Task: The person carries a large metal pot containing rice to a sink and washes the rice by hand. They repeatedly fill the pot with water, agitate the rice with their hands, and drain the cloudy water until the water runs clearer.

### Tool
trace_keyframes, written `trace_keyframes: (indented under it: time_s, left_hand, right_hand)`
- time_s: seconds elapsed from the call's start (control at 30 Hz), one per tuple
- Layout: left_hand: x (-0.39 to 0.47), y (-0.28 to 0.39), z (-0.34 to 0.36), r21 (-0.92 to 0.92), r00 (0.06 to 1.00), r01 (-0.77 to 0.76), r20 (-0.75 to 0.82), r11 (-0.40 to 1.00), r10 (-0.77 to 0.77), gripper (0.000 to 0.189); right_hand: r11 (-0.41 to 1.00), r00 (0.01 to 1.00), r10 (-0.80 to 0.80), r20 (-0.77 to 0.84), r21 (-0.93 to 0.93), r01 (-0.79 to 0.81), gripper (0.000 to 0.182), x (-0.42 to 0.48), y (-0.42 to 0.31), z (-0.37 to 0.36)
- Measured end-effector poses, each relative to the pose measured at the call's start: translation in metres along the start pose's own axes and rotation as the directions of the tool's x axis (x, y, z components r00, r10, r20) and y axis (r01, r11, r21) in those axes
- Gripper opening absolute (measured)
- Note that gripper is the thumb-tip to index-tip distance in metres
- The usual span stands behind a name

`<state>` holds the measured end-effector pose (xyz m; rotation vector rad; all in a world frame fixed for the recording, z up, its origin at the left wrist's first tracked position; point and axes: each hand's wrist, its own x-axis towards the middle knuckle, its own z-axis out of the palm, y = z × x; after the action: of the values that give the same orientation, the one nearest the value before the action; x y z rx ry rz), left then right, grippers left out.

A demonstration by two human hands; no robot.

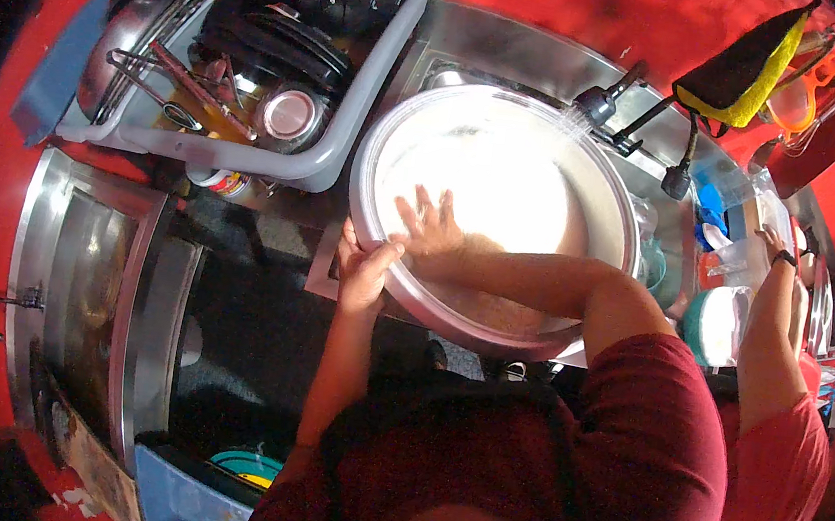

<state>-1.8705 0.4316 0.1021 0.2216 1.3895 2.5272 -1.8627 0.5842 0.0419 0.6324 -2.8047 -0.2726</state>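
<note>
Before me, a large round metal pot [611, 204] rests over the sink, tilted so its bright inside faces me. My left hand [365, 270] grips the pot's near-left rim, thumb over the edge. Inside, my right hand [432, 228] has its fingers spread and holds nothing. It is near the inner wall; whether the palm touches the metal I cannot tell. At the pot's far-right rim is a black faucet head [593, 106], with what looks like water streaming from it. Glare washes out much of the pot's floor.
To the left, a grey plastic tub [337, 155] holds dark dishes, a metal cup [288, 114] and utensils. A yellow-and-black cloth [737, 73] hangs at upper right. Another person's arm [774, 310] reaches over the counter at right. A blue bin [187, 494] stands at lower left.
</note>
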Motion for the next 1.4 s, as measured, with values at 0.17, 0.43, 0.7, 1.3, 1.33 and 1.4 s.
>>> trace_keyframes:
  time_s: [0.17,0.43,0.7,1.3,1.33,1.4]
  left_hand:
    - [-0.001,-0.003,-0.005,0.053,1.0,-0.007,-0.03,0.999,0.009,0.056]
    - [0.0,-0.008,0.002,0.022,0.998,-0.04,-0.045,0.999,0.041,0.053]
    - [-0.004,-0.005,0.0,0.09,0.996,-0.015,-0.088,0.996,0.023,0.054]
    - [-0.005,-0.011,0.002,0.074,0.998,-0.03,-0.054,0.997,0.034,0.058]
    - [-0.006,-0.012,0.0,0.084,0.998,-0.033,-0.059,0.996,0.038,0.058]
    - [-0.006,-0.012,0.0,0.079,0.997,-0.038,-0.066,0.996,0.043,0.056]
  right_hand:
    - [0.961,0.918,0.275,0.285,-0.096,-0.258,0.048,0.048,0.038,-0.003]
    - [0.849,0.788,0.496,0.364,-0.012,-0.528,0.068,0.008,0.157,0.052]
    - [0.753,0.537,0.414,0.735,0.055,-0.655,0.093,-0.076,0.133,-0.014]
    - [0.81,0.802,0.365,0.473,0.263,-0.524,0.049,-0.003,0.074,-0.001]
    - [0.796,0.797,0.373,0.476,0.278,-0.538,0.045,0.001,0.077,0.0]
    - [0.827,0.852,0.377,0.362,0.283,-0.486,0.039,0.001,0.09,0.008]
